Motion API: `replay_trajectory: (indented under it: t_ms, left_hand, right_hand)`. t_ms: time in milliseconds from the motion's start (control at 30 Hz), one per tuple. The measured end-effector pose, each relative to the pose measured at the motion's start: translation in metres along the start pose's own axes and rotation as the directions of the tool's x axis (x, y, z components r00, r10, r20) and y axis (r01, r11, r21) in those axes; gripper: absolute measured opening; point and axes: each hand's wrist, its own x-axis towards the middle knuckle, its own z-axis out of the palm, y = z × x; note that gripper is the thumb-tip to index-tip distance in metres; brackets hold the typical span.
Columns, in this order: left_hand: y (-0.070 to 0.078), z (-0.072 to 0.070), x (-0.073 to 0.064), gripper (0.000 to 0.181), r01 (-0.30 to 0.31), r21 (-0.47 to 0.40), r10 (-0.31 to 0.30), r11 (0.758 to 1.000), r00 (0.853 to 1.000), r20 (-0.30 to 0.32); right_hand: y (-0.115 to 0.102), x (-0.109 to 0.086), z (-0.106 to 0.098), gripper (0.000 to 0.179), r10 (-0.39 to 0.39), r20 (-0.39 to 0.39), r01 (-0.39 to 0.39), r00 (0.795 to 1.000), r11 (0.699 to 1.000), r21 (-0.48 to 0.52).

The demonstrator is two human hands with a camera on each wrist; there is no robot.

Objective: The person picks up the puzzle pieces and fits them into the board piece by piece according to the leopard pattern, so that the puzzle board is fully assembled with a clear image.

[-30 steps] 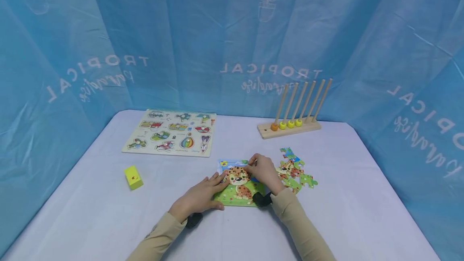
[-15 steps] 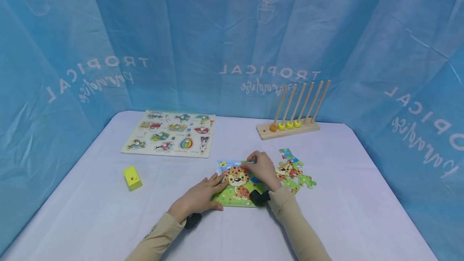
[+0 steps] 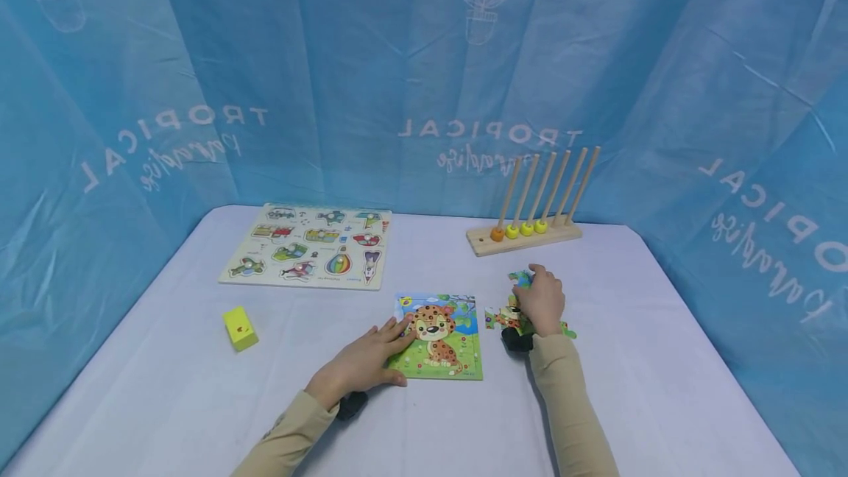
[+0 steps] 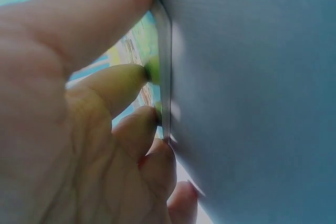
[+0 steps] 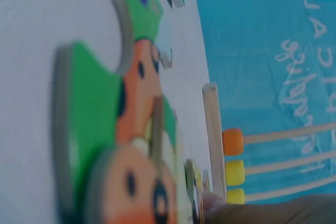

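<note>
A square puzzle board [image 3: 440, 359] with a cartoon leopard picture lies flat at the middle of the table. My left hand [image 3: 367, 359] rests on its left side, fingers spread, with the thumb at the near corner. In the left wrist view, the fingertips [image 4: 137, 74] sit along the board's edge. To the right of the board, my right hand [image 3: 543, 300] is over a heap of loose puzzle pieces [image 3: 509, 313], thumb and forefinger at a blue one. Spotted and green pieces [image 5: 89, 114] show close up in the right wrist view. I cannot tell whether the fingers pinch one.
A peg puzzle board [image 3: 308, 245] with vehicle pictures lies at the back left. Nearer on the left sits a yellow block [image 3: 241, 328]. A wooden stand [image 3: 523, 240] with upright rods and several beads is at the back right. Blue curtains [image 3: 358, 79] enclose the table.
My right hand has left the leopard board's upper right corner and moved right, over the loose pieces. The board's right side now shows. My left hand has stayed in place.
</note>
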Motion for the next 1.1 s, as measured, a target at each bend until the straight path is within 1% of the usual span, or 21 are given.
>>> replay_trajectory:
  t_ms: [100,233,300,367,467,500,533,600,633,667,700,767,833,900,933,967,1033,1100]
  left_hand:
    - [0.001,0.000,0.000,0.079,0.001,-0.006,-0.001,1.000,1.000,-0.001]
    - [0.001,-0.001,-0.001,0.079,0.006,-0.011,-0.006,1.000,1.000,0.002]
    - [0.001,-0.001,-0.001,0.079,0.009,-0.013,-0.009,1.000,1.000,0.003]
    - [0.001,-0.001,-0.001,0.079,0.011,-0.013,-0.011,1.000,1.000,0.000]
    - [0.001,-0.001,0.000,0.079,0.012,-0.019,-0.013,1.000,1.000,-0.005]
    - [0.001,-0.001,0.000,0.079,0.012,-0.020,-0.012,1.000,1.000,-0.006]
    - [0.001,-0.001,0.000,0.079,0.010,-0.022,-0.010,1.000,1.000,-0.006]
    - [0.000,0.000,0.001,0.079,0.011,-0.022,-0.011,1.000,1.000,-0.003]
    - [0.000,0.000,0.001,0.079,0.011,-0.023,-0.011,1.000,1.000,-0.002]
    - [0.000,0.001,0.001,0.079,0.011,-0.022,-0.011,1.000,1.000,-0.002]
    - [-0.001,0.001,0.001,0.079,0.011,-0.023,-0.011,1.000,1.000,-0.002]
    - [-0.001,0.001,0.001,0.079,0.014,-0.023,-0.014,1.000,1.000,-0.003]
    - [-0.001,0.001,0.001,0.079,0.015,-0.026,-0.015,1.000,1.000,-0.003]
    - [-0.001,0.000,0.001,0.079,0.013,-0.030,-0.013,0.999,1.000,-0.002]
    - [-0.001,0.000,0.001,0.079,0.010,-0.031,-0.010,0.999,1.000,-0.003]
    - [-0.001,0.000,0.001,0.079,0.006,-0.033,-0.007,0.999,1.000,-0.004]
    - [-0.002,0.000,0.001,0.079,-0.002,-0.037,0.002,0.999,1.000,-0.007]
    - [-0.001,0.000,0.001,0.079,-0.008,-0.036,0.008,0.999,1.000,-0.012]
  right_hand:
    - [0.002,0.002,-0.002,0.056,0.000,0.021,0.000,1.000,1.000,0.005]
    - [0.003,0.002,-0.004,0.058,0.053,0.080,-0.057,0.995,0.997,0.054]
    - [0.004,0.001,-0.006,0.057,0.066,0.100,-0.074,0.993,0.995,0.073]
    - [0.004,0.001,-0.007,0.049,0.058,0.087,-0.068,0.994,0.992,0.105]
    - [0.005,0.001,-0.010,0.033,0.047,0.030,-0.051,0.998,0.985,0.163]
    - [0.006,0.001,-0.011,0.028,0.049,0.011,-0.050,0.999,0.981,0.186]
    - [0.006,0.000,-0.012,0.025,0.049,0.008,-0.049,0.999,0.974,0.219]
    - [0.006,0.000,-0.014,0.024,0.041,0.049,-0.054,0.998,0.959,0.279]
    - [0.006,0.000,-0.015,0.024,0.034,0.097,-0.063,0.995,0.949,0.310]
    - [0.005,0.000,-0.015,0.025,0.020,0.150,-0.069,0.989,0.939,0.336]
    - [0.004,0.000,-0.015,0.026,-0.005,0.212,-0.076,0.977,0.926,0.369]
    - [0.000,0.000,-0.014,0.027,-0.065,0.341,-0.088,0.938,0.906,0.414]
    - [-0.007,-0.002,-0.011,0.026,-0.116,0.439,-0.099,0.891,0.894,0.437]
    - [-0.014,-0.006,-0.005,0.025,-0.152,0.501,-0.104,0.852,0.889,0.446]
    - [-0.018,-0.008,-0.003,0.024,-0.162,0.517,-0.100,0.841,0.892,0.442]
    - [-0.022,-0.011,0.000,0.023,-0.162,0.530,-0.104,0.833,0.894,0.436]
    - [-0.029,-0.017,0.006,0.020,-0.154,0.532,-0.105,0.833,0.900,0.423]
    - [-0.035,-0.022,0.010,0.019,-0.147,0.511,-0.081,0.847,0.915,0.396]
